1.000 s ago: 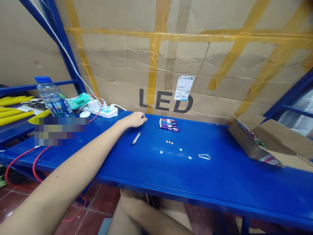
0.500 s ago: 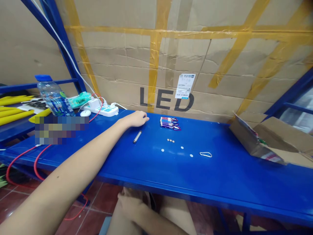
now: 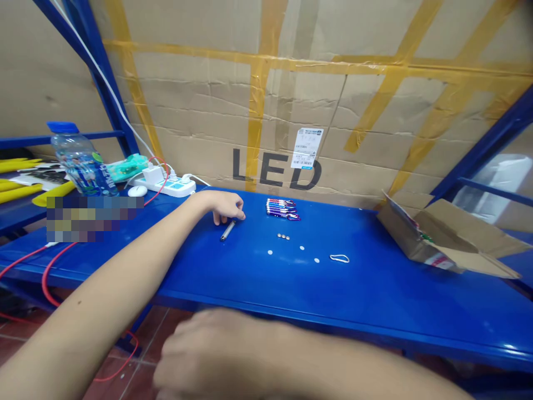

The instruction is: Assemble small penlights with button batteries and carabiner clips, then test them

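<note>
My left hand reaches over the blue table, fingers bent down around the far end of a small silver tube with dark ends. The tube lies slantwise on the table top. Blurred by motion, my right hand is in front of the table's near edge, back towards me and fingers curled under out of sight. Right of my left hand lies a row of red, blue and purple metal pieces with carabiners. Nearer are three button cells, three small white discs and a silver carabiner.
An open cardboard box stands on the right. At left are a water bottle, a white power strip, a red cable and a pixelated patch. A large taped carton forms the back wall.
My left hand has come down and nearer, onto the far end of the silver tube. My right hand has risen from my lap towards the table edge. The view has shifted slightly.
</note>
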{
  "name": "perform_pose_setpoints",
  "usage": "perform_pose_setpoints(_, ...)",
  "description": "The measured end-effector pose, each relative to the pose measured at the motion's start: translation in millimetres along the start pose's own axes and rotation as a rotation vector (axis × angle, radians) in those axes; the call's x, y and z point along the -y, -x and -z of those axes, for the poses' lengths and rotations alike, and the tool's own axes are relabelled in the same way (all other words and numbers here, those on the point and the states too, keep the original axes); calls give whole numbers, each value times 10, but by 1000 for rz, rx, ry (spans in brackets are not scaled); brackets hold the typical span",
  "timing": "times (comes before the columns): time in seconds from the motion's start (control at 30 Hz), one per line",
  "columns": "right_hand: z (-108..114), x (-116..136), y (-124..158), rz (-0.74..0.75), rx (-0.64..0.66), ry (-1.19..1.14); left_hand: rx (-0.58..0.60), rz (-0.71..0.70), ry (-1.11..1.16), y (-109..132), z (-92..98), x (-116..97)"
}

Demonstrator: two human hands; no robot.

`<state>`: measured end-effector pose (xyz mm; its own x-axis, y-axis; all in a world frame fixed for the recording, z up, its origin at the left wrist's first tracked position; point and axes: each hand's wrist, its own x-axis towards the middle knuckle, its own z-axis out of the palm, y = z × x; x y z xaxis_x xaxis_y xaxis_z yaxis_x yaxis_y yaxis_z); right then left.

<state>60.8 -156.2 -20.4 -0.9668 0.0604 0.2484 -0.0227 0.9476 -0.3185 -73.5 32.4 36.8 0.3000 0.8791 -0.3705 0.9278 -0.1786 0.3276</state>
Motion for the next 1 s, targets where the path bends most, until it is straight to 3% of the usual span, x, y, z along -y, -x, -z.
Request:
perform_pose_setpoints(0.07, 256, -150, 55, -35, -45, 116, 49, 1, 25, 30, -3, -3)
perform_pose_setpoints(0.2, 697, -685, 281, -298, -230, 305, 87, -17, 41, 26, -30, 5)
perform_pose_setpoints(0.37, 848, -1174, 568, -578, -367, 331, 118, -84, 78, -12, -76, -29)
perform_pose_setpoints(0.63, 1207, -1262, 960, -835, -431, 403, 6, -200, 2, 36, -203, -222)
perform_pose_setpoints(0.8, 1226, -1274, 1053, -887, -442, 369, -39, -168, 32, 90, -170, -249)
perform_pose_setpoints(0.93, 1118, -1169, 923, -899, -537, 70, -160, -321, 183, 126, -92, -264)
perform_pose_setpoints(1.0, 1071, -1099, 857, -877, -507, -160, -234, -444, 322, 138, -103, -321)
